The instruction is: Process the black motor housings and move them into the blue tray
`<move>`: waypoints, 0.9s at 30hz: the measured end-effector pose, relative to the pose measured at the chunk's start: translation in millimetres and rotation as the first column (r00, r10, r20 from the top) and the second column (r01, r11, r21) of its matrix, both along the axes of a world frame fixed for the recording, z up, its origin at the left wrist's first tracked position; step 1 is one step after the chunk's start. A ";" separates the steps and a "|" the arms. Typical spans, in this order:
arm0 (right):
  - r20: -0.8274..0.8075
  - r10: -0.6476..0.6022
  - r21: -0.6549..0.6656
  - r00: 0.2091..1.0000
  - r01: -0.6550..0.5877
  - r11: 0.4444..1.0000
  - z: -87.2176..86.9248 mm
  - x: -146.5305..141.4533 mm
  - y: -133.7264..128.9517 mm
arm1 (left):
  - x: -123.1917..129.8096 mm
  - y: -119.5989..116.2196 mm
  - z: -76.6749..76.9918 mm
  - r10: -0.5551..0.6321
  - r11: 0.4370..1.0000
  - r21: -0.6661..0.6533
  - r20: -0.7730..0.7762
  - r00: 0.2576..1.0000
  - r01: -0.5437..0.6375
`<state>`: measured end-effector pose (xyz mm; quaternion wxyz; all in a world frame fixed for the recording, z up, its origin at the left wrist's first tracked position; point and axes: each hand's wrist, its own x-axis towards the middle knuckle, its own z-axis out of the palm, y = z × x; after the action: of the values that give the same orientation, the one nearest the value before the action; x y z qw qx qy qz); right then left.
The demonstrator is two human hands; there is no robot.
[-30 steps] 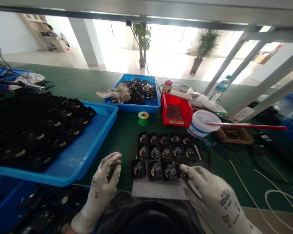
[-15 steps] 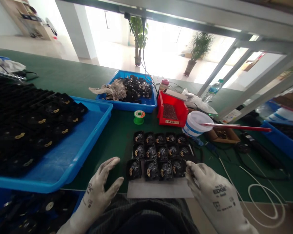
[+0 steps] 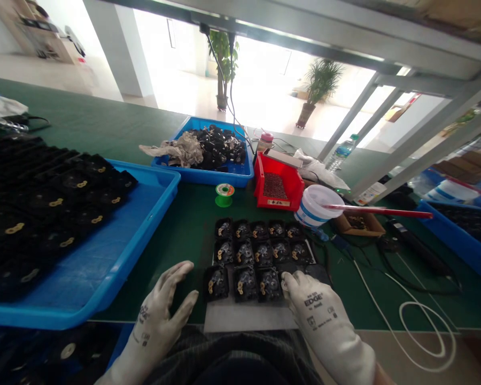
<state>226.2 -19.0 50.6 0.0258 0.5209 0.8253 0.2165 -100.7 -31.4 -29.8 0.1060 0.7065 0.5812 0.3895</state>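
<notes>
Black square housings with small brass-coloured parts (image 3: 263, 252) stand in three rows on a pale sheet (image 3: 248, 318) in front of me. My left hand (image 3: 164, 305), in a white glove, hovers left of the front row with thumb and fingers apart, holding nothing. My gloved right hand (image 3: 318, 310) is at the right end of the front row, beside a black housing (image 3: 269, 283). Its fingers are drawn together and bent down; what lies under them is hidden.
A blue tray of black housings (image 3: 144, 216) lies left, a blue tray of small parts (image 3: 220, 178) behind. Near them are a green spool (image 3: 224, 195), red bin (image 3: 278, 203), white tub (image 3: 317, 206) with a red-handled tool, carton (image 3: 356, 223) and white cable (image 3: 409, 360).
My right hand has moved left and now covers the spot of the fourth front-row housing. My left hand keeps its open pose. The view has shifted slightly.
</notes>
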 end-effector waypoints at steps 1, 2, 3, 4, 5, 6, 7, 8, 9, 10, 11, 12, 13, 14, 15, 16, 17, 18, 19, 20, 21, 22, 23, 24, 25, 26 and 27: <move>0.017 -0.010 -0.011 1.000 0.010 1.000 -0.2 -0.9 -0.3 | 0.4 0.4 0.9 0.002 1.000 0.001 -0.008 1.000 -0.002; 0.032 -0.018 -0.021 0.999 0.019 1.000 -1.2 -2.0 -0.6 | 1.0 0.9 2.1 0.004 1.000 0.007 -0.016 1.000 -0.003; 0.046 -0.027 -0.030 0.999 0.028 0.999 -3.0 -3.0 -0.9 | 1.4 1.4 3.5 0.002 1.000 0.013 -0.026 1.000 -0.002; 0.060 -0.036 -0.036 0.998 0.038 0.999 -5.2 -4.0 -1.1 | 1.8 1.9 4.7 -0.001 1.000 0.017 -0.034 0.999 0.001; 0.072 -0.046 -0.037 0.996 0.049 0.998 -7.6 -4.7 -1.2 | 1.9 2.2 5.5 -0.003 1.000 0.023 -0.039 0.999 0.004; 0.083 -0.055 -0.037 0.995 0.058 0.998 -9.9 -5.2 -1.1 | 1.8 2.4 5.9 -0.005 1.000 0.028 -0.043 0.999 0.006; 0.093 -0.059 -0.035 0.994 0.062 0.997 -11.8 -5.4 -0.7 | 1.6 2.5 5.8 -0.006 0.999 0.033 -0.046 0.999 0.008; 0.099 -0.059 -0.034 0.993 0.062 0.997 -13.0 -5.4 -0.2 | 1.4 2.5 5.4 -0.005 0.999 0.036 -0.048 0.999 0.007; 0.102 -0.054 -0.031 0.993 0.058 0.998 -13.5 -5.3 0.5 | 1.1 2.4 4.9 0.000 0.999 0.035 -0.051 0.999 0.002; 0.102 -0.047 -0.029 0.994 0.050 0.998 -13.3 -5.2 1.3 | 0.9 2.1 4.2 0.005 0.999 0.035 -0.051 0.999 -0.003; 0.102 -0.037 -0.028 0.994 0.040 0.999 -12.5 -5.1 2.2 | 0.9 1.9 3.7 0.009 0.999 0.033 -0.052 0.999 -0.007; 0.101 -0.025 -0.027 0.995 0.028 0.999 -11.4 -5.1 3.0 | 0.9 1.7 3.4 0.010 1.000 0.029 -0.053 0.999 -0.009; 0.099 -0.015 -0.027 0.995 0.018 0.999 -10.2 -5.1 3.8 | 1.0 1.5 3.4 0.012 1.000 0.023 -0.055 0.998 -0.011; 0.099 -0.006 -0.027 0.995 0.009 1.000 -9.0 -5.2 4.4 | 1.1 1.3 3.5 0.011 1.000 0.020 -0.058 0.998 -0.010; 0.097 -0.001 -0.028 0.995 0.003 1.000 -8.2 -5.4 4.7 | 1.2 1.2 3.8 0.008 1.000 0.017 -0.063 0.998 -0.007; 0.095 0.002 -0.029 0.995 0.001 1.000 -7.8 -5.4 4.9 | 1.4 1.2 4.3 0.009 1.000 0.014 -0.066 0.998 -0.008; 0.092 0.002 -0.030 0.996 0.001 1.000 -7.8 -5.3 4.9 | 1.5 1.3 4.7 0.009 1.000 0.013 -0.069 0.998 -0.008; 0.089 0.002 -0.032 0.996 0.001 0.999 -8.2 -4.9 4.8 | 1.6 1.3 5.1 0.008 1.000 0.015 -0.071 0.997 -0.007; 0.086 0.003 -0.036 0.996 0.000 0.999 -9.0 -4.3 4.6 | 1.8 1.4 5.4 0.007 1.000 0.016 -0.074 0.997 -0.005; 0.081 0.007 -0.041 0.997 -0.004 0.999 -10.0 -3.4 4.4 | 1.9 1.5 5.4 0.003 1.000 0.020 -0.076 0.997 -0.001; 0.074 0.013 -0.048 0.997 -0.009 0.999 -10.9 -2.2 4.2 | 1.9 1.5 5.3 0.003 1.000 0.023 -0.077 0.997 -0.001; 0.066 0.018 -0.056 0.998 -0.015 0.998 -11.7 -0.8 4.0 | 2.0 1.5 5.0 0.004 1.000 0.024 -0.076 0.997 -0.002; 0.057 0.022 -0.063 0.998 -0.019 0.998 -12.3 0.7 4.0 | 1.9 1.4 4.6 0.007 1.000 0.022 -0.074 0.997 -0.005; 0.048 0.025 -0.070 0.999 -0.022 0.997 -12.5 2.1 4.0 | 1.8 1.3 4.0 0.012 1.000 0.017 -0.072 0.997 -0.011; 0.041 0.028 -0.077 0.999 -0.025 0.997 -12.3 3.4 4.2 | 1.7 1.3 3.5 0.015 1.000 0.014 -0.072 0.997 -0.014; 0.037 0.031 -0.084 0.999 -0.028 0.996 -11.8 4.5 4.5 | 1.5 1.3 3.1 0.016 1.000 0.011 -0.075 0.997 -0.015; 0.035 0.036 -0.092 0.999 -0.033 0.995 -11.0 5.2 5.0 | 1.4 1.4 2.8 0.013 1.000 0.011 -0.082 0.997 -0.012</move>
<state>231.4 -14.0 39.6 0.0610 0.5008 0.8426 0.1886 -99.3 -29.9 -27.0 0.0760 0.7188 0.5875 0.3640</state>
